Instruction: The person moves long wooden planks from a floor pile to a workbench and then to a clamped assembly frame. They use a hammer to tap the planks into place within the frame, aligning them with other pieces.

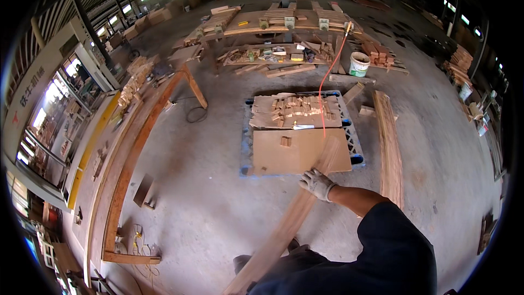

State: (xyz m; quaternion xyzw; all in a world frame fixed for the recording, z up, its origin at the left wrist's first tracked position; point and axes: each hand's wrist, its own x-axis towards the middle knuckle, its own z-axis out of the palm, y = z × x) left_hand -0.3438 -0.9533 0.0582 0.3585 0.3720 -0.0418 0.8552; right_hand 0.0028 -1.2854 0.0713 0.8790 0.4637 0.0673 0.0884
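We identify the long plank (281,232) as bare wood with visible lengthwise grain and a matt face, the glove (313,180) on the right hand (318,184) as off-white cloth with dull soiling, and the sleeve (396,235) as dark, matt cloth. We class the brown sheet (297,157) as smooth, matt cardboard, the pallet (246,153) beneath it as plastic, and the small blocks (297,107) as raw, matt wood. We record the floor (191,191) as grey, matt and concrete-like, with darker stains, the bucket (359,66) as white plastic, and the red hose (333,60) as smooth plastic or rubber.
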